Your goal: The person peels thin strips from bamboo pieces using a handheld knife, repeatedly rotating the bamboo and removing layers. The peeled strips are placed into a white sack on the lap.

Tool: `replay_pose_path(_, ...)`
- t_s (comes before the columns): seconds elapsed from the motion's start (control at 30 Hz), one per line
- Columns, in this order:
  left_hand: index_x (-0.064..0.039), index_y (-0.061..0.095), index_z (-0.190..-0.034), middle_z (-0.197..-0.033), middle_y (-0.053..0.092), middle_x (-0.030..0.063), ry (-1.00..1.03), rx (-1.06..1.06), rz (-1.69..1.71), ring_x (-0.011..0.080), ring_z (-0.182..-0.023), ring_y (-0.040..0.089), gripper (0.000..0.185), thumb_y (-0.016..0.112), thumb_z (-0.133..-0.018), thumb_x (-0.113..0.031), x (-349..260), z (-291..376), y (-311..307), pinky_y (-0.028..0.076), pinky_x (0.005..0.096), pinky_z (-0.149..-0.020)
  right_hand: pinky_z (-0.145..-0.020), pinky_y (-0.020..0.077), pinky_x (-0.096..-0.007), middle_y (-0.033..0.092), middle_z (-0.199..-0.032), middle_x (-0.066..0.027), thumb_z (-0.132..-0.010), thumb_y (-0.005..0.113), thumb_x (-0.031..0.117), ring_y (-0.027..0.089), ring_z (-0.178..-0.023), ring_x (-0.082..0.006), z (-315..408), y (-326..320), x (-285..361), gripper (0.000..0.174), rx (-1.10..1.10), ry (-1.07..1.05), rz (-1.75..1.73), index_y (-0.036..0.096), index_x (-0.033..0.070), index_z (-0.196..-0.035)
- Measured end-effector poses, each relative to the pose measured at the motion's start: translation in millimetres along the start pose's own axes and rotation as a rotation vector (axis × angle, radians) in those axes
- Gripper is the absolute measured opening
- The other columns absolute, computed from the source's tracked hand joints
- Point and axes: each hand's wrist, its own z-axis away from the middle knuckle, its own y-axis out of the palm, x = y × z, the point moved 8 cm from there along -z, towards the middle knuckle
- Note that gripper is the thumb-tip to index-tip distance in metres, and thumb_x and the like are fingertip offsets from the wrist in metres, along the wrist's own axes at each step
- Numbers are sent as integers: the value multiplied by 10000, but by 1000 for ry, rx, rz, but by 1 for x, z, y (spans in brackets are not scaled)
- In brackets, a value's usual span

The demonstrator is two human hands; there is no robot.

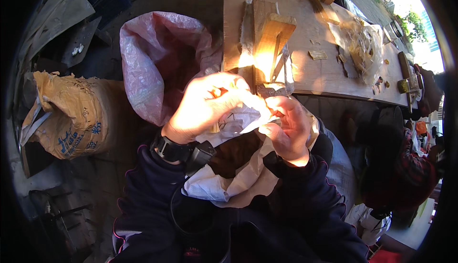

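In strong sunlight, my left hand (pixel 205 107) and my right hand (pixel 288 125) meet at the fingertips. Between them they pinch a small pale piece (pixel 274 112); glare and the fingers hide most of it, so its kind is unclear. A thin white pointed edge (pixel 252 125) shows just under the fingertips. A small yellowish piece (pixel 214 127) is visible below my left palm, and I cannot tell whether that hand holds it. Beneath both hands gapes an open white woven sack (pixel 211 188), with dark brown contents (pixel 238 152) in shadow.
A wooden bench (pixel 304 73) bears a wooden stand (pixel 273 30), a yellowish flat piece (pixel 317 55) and a clear plastic bag (pixel 366 53). Left of it stand an open pink woven sack (pixel 143 73) and a printed brown paper sack (pixel 77 116). Other people sit at the right and far side.
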Motion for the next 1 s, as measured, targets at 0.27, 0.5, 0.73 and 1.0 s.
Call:
replay_pose_path(0.27,-43,594,-1245,-1228,605,147,182,-885,-726,270,-1150,570,393,670,-900,-214,-45,7,-127,459,351,-967,-695,517,-406,669,-788,-142,-851,620,206,640,-765,-347,83,106,-57,152,1144,303,356,678,67,-873)
replay_pose_path(0.5,-18,647,-1164,-1162,653,101,482,-534,-682,197,-1067,616,297,683,-874,-73,-33,2,-66,468,286,-940,-852,494,-429,657,-1043,-206,-859,604,226,621,-984,-382,185,161,-155,297,1306,517,315,650,61,-1102)
replay_pose_path(0.73,6,662,-1093,-1070,657,104,442,-485,-594,183,-913,644,222,669,-875,-37,-23,0,-53,502,268,-825,-974,458,-406,605,-1234,-226,-917,545,246,577,-1126,-385,244,205,-181,416,1369,428,-39,570,77,-1296)
replay_pose_path(1.0,-10,696,-956,-924,682,157,395,-442,-618,303,-831,671,113,658,-864,-63,-10,-2,-45,531,335,-743,-956,469,-416,621,-1214,-210,-931,519,261,594,-1093,-385,254,197,-223,390,1234,438,345,590,82,-1270)
